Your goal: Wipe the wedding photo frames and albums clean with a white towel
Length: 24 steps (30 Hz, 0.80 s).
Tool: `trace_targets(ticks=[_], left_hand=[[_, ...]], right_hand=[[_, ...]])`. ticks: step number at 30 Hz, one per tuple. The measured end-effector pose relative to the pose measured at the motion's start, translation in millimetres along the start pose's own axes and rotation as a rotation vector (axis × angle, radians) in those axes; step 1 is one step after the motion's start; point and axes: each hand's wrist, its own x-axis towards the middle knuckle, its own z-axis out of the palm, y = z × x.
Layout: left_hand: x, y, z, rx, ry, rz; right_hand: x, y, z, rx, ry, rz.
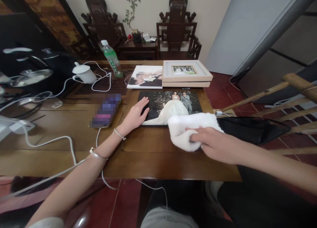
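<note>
A wedding photo panel (158,105) lies flat on the wooden table (148,155). My left hand (135,115) rests on its left edge, fingers stretched out. In my right hand (213,142) is a folded white towel (193,124), gripped between thumb and fingers at the panel's near right corner. The towel covers that corner and hangs partly over bare table. Behind the panel lie a second photo panel (146,77) and a pale-framed picture (187,70) stacked on another frame.
Left of my left hand lies a phone (107,110) with a white cable. A green bottle (112,59), a lidded white cup (84,72) and a clear cup (53,101) stand farther left. A black bag (250,129) and a wooden chair (294,102) are at the right.
</note>
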Motion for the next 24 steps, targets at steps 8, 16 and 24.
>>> trace_targets(ticks=[8, 16, 24], left_hand=[[0.2, 1.7, -1.5, -0.005, -0.010, -0.008], [0.4, 2.8, -2.3, -0.006, -0.013, 0.000], [0.3, 3.0, -2.1, 0.004, -0.011, 0.004]], right_hand=[[61.5, 35.2, -53.5, -0.035, -0.002, -0.068], [134.3, 94.1, -94.1, -0.089, 0.041, -0.036], [135.6, 76.2, -81.6, -0.149, 0.108, 0.005]])
